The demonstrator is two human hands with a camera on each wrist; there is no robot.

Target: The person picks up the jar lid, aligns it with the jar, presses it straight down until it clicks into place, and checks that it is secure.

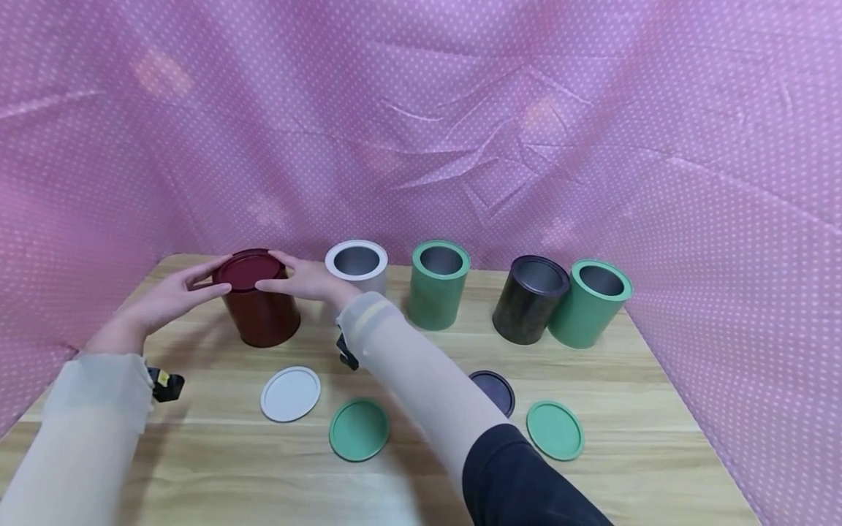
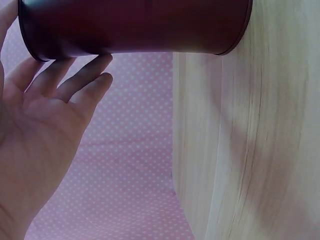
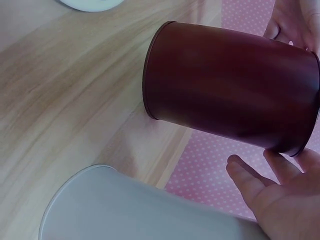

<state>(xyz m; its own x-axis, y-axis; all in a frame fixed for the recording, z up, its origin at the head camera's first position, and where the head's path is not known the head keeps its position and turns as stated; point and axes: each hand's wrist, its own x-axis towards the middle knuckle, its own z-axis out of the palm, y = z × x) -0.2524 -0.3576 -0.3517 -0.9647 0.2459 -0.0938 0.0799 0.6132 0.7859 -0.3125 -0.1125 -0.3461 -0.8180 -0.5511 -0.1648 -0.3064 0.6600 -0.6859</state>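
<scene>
A dark red tin (image 1: 270,321) stands at the back left, topped by a dark red lid (image 1: 246,272). My left hand (image 1: 164,298) holds the lid's left edge, thumb at the front and fingers reaching behind. From the other side my right hand (image 1: 308,280) grips the same edge, its thumb over the front right of the lid. In the left wrist view, fingers (image 2: 85,77) run along the side of the tin by its top rim. The right wrist view has fingertips (image 3: 280,156) at that rim, other fingers standing apart from the wall.
A white tin (image 1: 375,281), green tins (image 1: 434,303) (image 1: 579,318) and a dark tin (image 1: 520,314) stand uncovered along the back. White (image 1: 291,394), green (image 1: 359,429) (image 1: 555,429) and dark (image 1: 498,391) lids lie in front. Pink dotted cloth (image 1: 460,146) encloses the table.
</scene>
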